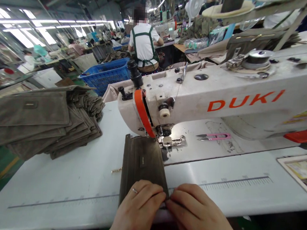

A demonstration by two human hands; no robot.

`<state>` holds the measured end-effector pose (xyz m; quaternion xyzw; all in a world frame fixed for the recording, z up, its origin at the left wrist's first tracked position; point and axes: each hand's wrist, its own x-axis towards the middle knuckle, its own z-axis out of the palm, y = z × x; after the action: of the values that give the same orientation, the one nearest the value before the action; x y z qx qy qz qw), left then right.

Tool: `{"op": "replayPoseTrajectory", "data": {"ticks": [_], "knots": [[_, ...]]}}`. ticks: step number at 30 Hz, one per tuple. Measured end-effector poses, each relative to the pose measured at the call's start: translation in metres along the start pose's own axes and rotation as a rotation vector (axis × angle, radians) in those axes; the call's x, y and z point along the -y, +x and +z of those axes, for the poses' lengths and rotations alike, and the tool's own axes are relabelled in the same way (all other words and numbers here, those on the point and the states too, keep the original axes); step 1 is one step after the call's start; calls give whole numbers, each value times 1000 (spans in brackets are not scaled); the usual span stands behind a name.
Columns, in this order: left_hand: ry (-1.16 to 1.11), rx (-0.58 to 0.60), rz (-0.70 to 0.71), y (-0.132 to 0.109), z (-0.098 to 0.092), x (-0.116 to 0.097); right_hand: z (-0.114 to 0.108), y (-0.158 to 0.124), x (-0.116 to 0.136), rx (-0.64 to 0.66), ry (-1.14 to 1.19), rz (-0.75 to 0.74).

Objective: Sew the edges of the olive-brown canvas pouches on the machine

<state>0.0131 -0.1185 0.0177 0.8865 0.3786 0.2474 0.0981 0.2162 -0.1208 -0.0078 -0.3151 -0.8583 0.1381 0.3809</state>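
Observation:
A dark olive fabric piece point(142, 163) with a small label lies flat on the white table point(67, 182), its far end under the presser foot point(170, 141) of a white DUKI sewing machine point(223, 95). My left hand point(138, 212), with a ring on it, pinches the near right corner of the piece. My right hand point(201, 216) meets it there, fingertips pressed on the same near edge. Both hands are closed on the fabric at the table's front edge.
A stack of similar olive fabric pieces point(37, 121) lies at the left of the table. Pink thread snips point(216, 136) rest behind the needle plate. A blue basket point(109, 75) stands beyond, and a person in a green apron point(144, 44) works with their back turned.

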Motion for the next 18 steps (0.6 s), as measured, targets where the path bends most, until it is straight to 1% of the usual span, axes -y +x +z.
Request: {"op": "replayPoseTrajectory", "data": {"ticks": [2,4,6,9,15,18], "knots": [[-40,13,-19,-1,2,2,-2,-1,-1,-7,29,-9],[-90,8,-46,-2,2,3,-5,-2,-1,-1,80,7],[-129,29,-62,-2,2,4,-7,-2,-1,6,116,38],[-135,59,-48,-3,3,5,-9,-2,-2,1,122,62],[-163,14,-64,-6,5,5,-8,-1,-2,12,93,59],[-158,10,-64,-5,4,3,-8,1,-1,18,102,69]]}}
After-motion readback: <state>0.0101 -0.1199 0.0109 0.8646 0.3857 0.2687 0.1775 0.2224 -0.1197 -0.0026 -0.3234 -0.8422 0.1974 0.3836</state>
